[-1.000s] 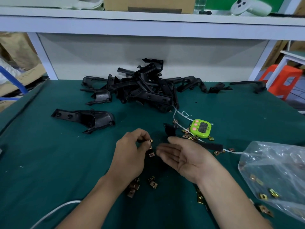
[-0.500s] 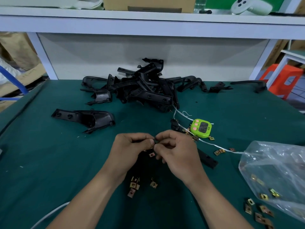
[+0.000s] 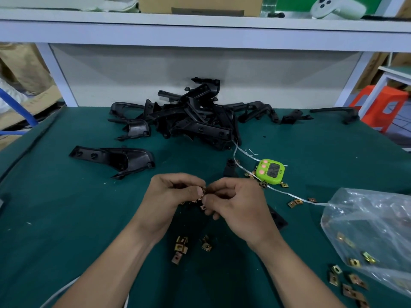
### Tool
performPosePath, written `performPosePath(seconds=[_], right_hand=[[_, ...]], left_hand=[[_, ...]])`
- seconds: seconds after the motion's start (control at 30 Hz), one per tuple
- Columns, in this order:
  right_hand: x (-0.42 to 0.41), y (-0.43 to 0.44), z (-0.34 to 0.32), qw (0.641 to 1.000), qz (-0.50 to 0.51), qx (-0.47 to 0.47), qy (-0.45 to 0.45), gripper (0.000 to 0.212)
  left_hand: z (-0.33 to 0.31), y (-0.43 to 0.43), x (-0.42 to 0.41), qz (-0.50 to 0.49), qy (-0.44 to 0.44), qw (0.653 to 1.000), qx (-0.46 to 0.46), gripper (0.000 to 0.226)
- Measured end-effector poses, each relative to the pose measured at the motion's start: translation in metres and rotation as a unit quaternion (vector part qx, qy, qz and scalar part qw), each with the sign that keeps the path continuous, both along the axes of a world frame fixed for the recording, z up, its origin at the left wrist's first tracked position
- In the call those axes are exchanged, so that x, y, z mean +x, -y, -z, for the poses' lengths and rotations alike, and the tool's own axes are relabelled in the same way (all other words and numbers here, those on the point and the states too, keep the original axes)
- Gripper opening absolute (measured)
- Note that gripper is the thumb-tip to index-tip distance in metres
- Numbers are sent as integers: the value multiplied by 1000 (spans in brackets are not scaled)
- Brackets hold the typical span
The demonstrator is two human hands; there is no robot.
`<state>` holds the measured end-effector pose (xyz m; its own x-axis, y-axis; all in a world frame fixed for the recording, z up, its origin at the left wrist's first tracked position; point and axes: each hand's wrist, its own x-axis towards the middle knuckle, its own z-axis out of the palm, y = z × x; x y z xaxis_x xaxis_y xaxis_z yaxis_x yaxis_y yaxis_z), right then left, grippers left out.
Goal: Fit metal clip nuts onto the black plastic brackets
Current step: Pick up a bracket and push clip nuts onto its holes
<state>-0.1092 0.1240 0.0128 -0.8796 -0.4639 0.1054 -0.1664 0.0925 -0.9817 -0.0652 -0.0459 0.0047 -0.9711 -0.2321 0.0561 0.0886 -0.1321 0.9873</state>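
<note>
My left hand point(image 3: 169, 196) and my right hand point(image 3: 235, 203) meet fingertip to fingertip over the green mat, both pinching a small brass-coloured clip nut point(image 3: 201, 196) between them. A black plastic bracket point(image 3: 277, 218) lies under my right hand, mostly hidden; its ends stick out behind and to the right of the hand. Loose clip nuts point(image 3: 181, 246) lie on the mat just below my hands. A pile of black brackets point(image 3: 193, 121) sits at the back of the table, and one bracket point(image 3: 115, 158) lies apart at the left.
A green digital timer point(image 3: 270, 171) sits right of my hands with a white string point(image 3: 280, 191) running past it. A clear plastic bag point(image 3: 373, 230) with clip nuts lies at the right, more nuts point(image 3: 347, 283) beside it. A white shelf frame point(image 3: 200, 36) spans the back.
My right hand has turned over from palm-up and closed in on the left hand's clip nut. Both hands now pinch it together and have held almost still for the last half second.
</note>
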Motion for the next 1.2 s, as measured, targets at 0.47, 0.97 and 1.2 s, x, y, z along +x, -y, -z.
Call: performPosePath(seconds=[0.47,0.97,1.2], right_hand=[[1,-3,-7,971,-140,-94,170,13],[-1,1,1,938,-136,-134,291,19],[-3,-1,2,938,-126,-120,298,22]], left_hand=[[-7,10,2,159,72,977,120,16],[2,8,-4,201,46,972,110,27],[3,8,-5,206,45,971,115,25]])
